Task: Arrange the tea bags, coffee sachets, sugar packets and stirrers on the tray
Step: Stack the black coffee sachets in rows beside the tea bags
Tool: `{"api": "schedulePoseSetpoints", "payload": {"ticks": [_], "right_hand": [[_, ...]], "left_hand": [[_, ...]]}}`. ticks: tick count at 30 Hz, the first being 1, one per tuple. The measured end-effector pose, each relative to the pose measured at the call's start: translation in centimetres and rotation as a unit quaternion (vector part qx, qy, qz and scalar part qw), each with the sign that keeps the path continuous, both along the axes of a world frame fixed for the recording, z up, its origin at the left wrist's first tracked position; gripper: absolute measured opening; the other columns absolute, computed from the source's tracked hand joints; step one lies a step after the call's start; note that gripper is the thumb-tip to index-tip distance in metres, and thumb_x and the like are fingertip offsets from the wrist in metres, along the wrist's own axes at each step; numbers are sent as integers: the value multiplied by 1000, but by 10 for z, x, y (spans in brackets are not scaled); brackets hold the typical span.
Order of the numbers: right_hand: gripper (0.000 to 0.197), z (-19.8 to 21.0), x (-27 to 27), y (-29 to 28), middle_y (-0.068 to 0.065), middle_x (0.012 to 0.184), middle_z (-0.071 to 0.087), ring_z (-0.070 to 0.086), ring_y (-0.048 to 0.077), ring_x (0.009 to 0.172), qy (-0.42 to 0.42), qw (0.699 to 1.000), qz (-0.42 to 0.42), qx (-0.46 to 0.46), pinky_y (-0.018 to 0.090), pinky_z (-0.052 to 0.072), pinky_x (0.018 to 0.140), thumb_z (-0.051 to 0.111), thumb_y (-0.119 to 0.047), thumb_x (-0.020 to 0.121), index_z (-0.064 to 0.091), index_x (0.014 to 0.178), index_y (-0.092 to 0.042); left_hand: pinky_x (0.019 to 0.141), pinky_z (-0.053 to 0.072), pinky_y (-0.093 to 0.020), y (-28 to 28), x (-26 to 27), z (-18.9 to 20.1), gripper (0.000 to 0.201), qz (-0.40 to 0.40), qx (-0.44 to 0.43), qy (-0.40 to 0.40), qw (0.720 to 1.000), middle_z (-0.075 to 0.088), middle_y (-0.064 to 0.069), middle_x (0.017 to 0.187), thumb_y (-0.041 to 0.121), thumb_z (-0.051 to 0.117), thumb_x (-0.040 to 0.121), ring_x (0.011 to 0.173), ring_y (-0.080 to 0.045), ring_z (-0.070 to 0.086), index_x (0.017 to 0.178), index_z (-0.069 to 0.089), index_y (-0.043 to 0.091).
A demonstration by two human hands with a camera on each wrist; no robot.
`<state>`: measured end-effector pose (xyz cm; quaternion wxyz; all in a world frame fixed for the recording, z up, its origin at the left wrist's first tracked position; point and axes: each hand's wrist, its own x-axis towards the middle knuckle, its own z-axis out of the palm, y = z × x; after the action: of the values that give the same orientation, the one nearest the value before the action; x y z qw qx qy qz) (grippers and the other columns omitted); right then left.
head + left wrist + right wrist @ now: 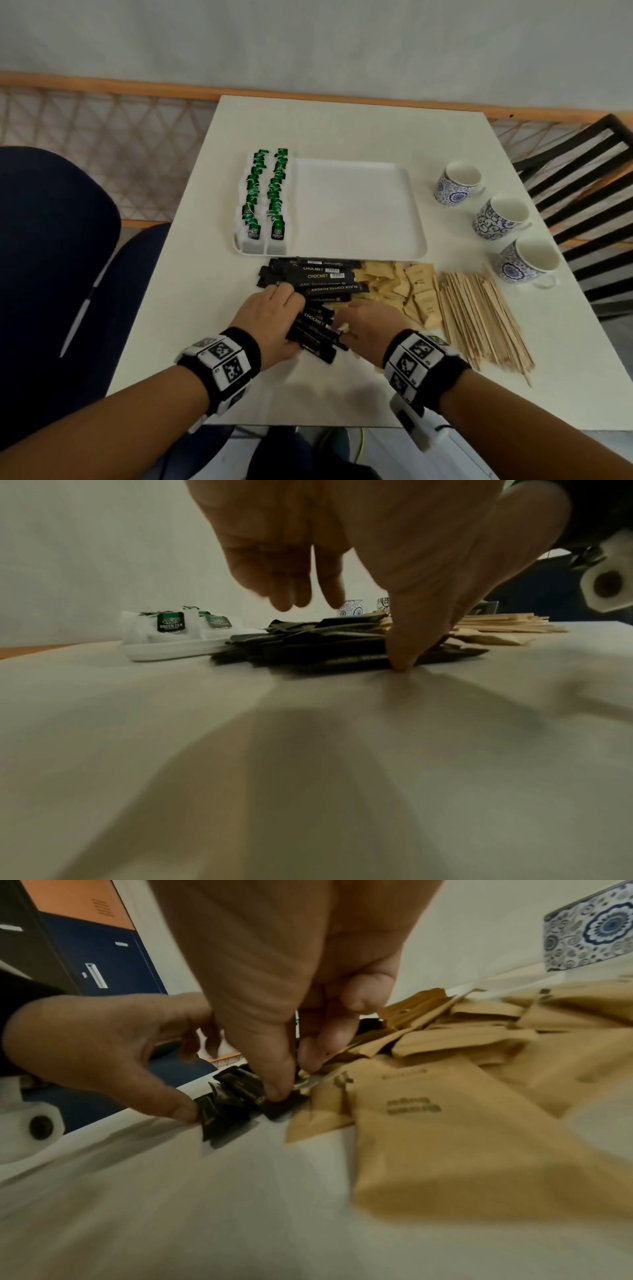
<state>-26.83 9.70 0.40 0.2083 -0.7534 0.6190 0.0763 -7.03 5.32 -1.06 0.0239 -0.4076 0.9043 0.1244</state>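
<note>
A white tray point(356, 205) holds two rows of green-tagged tea bags point(267, 198) along its left side. Its other part is bare. In front of it lies a pile of black coffee sachets point(322, 277), then brown sugar packets point(411, 291) and wooden stirrers point(479, 315) to the right. My left hand point(284, 308) spans a bundle of sachets point(315, 334), with the thumb point(399, 664) pressed against its near edge. My right hand point(291, 1080) pinches the bundle's other end between thumb and fingers.
Three blue-patterned cups point(500, 217) stand in a row along the table's right side. A black slatted chair point(582, 178) is beyond them, and a dark blue seat point(51, 240) is at the left. Bare tabletop point(308, 394) lies between the sachets and the near edge.
</note>
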Motion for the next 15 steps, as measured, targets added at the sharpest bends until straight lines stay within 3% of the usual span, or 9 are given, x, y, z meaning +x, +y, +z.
{"api": "schedulePoseSetpoints", "payload": {"ticks": [2,4,5,7,9,11,15], "right_hand": [[23,-2,4,-6,-4,112,56,54,19,105,-5,999,6,-34,32,49,83,56,-31,88,62,109,-29],[27,-2,5,-10,-1,109,55,53,22,102,-17,994,-4,-112,33,49,82,65,-29,80,62,106,-24],[34,-3,5,-13,1,109,55,54,24,100,-28,988,-19,-150,36,49,84,71,-29,74,62,107,-22],[58,-4,4,-20,4,125,51,51,26,111,-37,983,-45,-172,41,44,97,74,-38,70,55,122,-21],[75,-5,0,-29,1,142,39,38,23,128,-15,991,-66,-113,39,28,110,64,-52,77,37,140,-22],[79,-9,0,-36,-1,148,33,31,20,134,22,994,-63,-83,37,20,113,54,-59,82,26,146,-22],[75,-12,10,-38,-2,149,31,30,20,134,19,998,-11,-57,36,18,113,46,-60,87,24,148,-23]], "left_hand": [[88,48,-37,-5,-2,-5,77,3,-9,-1,1000,46,-3,125,49,72,57,108,-24,51,122,43,21],[111,31,-43,-11,-9,-6,96,-9,0,-13,1000,26,-8,149,51,68,62,137,-28,28,142,26,19],[117,20,-44,-14,-11,-7,101,-12,10,-19,1000,14,-9,155,52,66,66,144,-28,15,147,16,19],[120,6,-42,-21,-15,-7,106,-16,22,-28,999,-4,-7,159,55,62,71,147,-25,-3,151,2,19],[120,-1,-40,-25,-16,-9,109,-13,34,-36,999,-11,-5,159,56,61,72,147,-22,-10,151,-5,19],[120,-3,-38,-27,-16,-13,110,0,45,-38,998,-11,-4,159,57,61,73,147,-20,-11,151,-7,19],[120,-2,-38,-28,-13,-19,108,31,63,-20,997,-8,-2,160,60,59,75,147,-17,-10,151,-6,19]]}}
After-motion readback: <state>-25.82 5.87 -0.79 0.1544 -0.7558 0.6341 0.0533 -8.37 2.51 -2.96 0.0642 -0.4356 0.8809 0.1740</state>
